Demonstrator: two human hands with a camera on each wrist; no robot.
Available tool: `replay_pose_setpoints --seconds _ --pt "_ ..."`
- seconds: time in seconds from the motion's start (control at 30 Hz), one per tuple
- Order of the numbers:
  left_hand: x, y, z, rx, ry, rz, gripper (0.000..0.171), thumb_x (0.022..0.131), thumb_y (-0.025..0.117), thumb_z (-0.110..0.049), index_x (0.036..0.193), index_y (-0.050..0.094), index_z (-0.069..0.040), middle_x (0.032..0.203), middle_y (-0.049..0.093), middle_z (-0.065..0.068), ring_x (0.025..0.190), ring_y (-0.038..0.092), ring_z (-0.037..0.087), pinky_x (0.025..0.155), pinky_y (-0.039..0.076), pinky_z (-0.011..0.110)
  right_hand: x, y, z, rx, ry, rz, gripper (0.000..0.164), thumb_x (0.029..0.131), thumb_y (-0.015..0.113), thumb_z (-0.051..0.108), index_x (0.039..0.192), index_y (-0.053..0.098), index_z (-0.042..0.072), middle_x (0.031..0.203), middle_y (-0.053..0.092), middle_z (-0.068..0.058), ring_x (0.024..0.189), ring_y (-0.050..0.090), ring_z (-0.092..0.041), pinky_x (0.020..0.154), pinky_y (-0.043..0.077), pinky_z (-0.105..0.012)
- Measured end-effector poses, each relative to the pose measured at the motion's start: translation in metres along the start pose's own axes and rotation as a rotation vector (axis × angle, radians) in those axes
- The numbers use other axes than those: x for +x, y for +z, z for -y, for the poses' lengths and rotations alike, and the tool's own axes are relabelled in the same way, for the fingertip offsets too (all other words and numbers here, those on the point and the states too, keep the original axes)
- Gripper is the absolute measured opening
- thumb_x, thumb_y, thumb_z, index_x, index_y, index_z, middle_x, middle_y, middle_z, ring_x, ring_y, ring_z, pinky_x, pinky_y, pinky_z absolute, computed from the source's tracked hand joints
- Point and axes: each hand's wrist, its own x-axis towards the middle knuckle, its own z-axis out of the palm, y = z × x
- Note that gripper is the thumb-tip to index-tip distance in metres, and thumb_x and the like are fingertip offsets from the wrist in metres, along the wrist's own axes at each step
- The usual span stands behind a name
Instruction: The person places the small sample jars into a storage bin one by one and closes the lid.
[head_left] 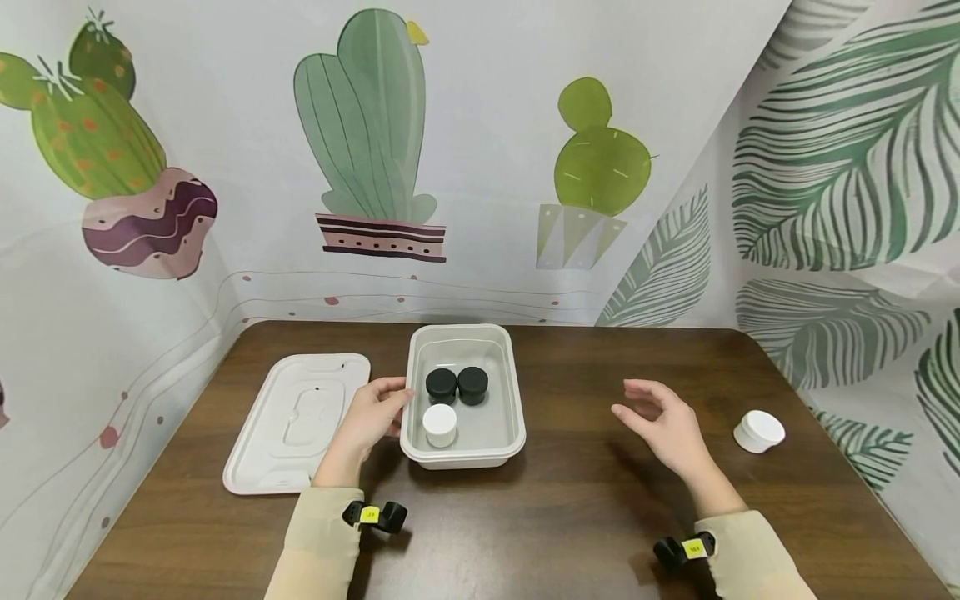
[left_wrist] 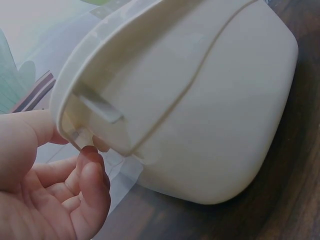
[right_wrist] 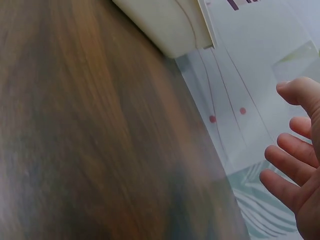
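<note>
My left hand point(head_left: 369, 421) pinches the left rim of an off-white plastic box point(head_left: 497, 433). In the left wrist view the thumb lies at the rim and the curled fingers point(left_wrist: 92, 185) come up under it. Inside the box two small round black jars point(head_left: 442, 384) sit side by side, and a small white jar point(head_left: 440, 425) stands in front of them. My right hand point(head_left: 667, 429) hovers over the table to the right of the box, fingers relaxed and spread, holding nothing. Farther right a tilted white jar point(head_left: 759, 432) rests on the table.
A white rectangular lid point(head_left: 258, 454) lies flat on the brown wooden table point(head_left: 570, 517), left of the box and partly behind my left wrist. A cloth wall printed with cacti and leaves point(head_left: 495, 167) borders the table's back and sides.
</note>
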Motion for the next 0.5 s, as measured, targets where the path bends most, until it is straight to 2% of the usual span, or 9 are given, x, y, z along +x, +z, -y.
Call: replay_pose_setpoints --seconds 0.17,0.3,0.5 --pt "0.0 0.0 -0.001 -0.002 0.0 0.003 0.037 0.092 0.057 -0.015 0.124 0.055 0.003 0.085 0.062 0.01 0.06 0.057 0.013 0.049 0.051 0.026 -0.003 -0.009 -0.008 -0.024 0.027 -0.023 0.04 0.082 0.074 0.023 0.116 0.061 0.006 0.111 0.067 -0.016 0.094 0.065 -0.015 0.076 0.043 -0.002" --pt "0.0 0.0 -0.001 -0.004 0.002 0.004 0.037 0.092 0.057 -0.015 0.124 0.055 0.003 0.084 0.062 0.009 0.06 0.058 0.013 0.049 0.051 0.026 -0.006 -0.018 -0.014 -0.041 0.045 -0.037 0.04 0.083 0.073 0.024 0.117 0.061 0.006 0.11 0.067 -0.017 0.09 0.06 0.003 0.075 0.043 -0.001" --pt "0.0 0.0 0.0 -0.008 0.005 0.002 0.036 0.092 0.057 -0.014 0.123 0.055 0.003 0.082 0.061 0.008 0.059 0.057 0.013 0.049 0.051 0.025 -0.01 -0.031 -0.02 -0.044 0.068 -0.064 0.042 0.084 0.072 0.023 0.118 0.059 0.001 0.112 0.064 -0.019 0.09 0.053 0.015 0.076 0.044 -0.003"
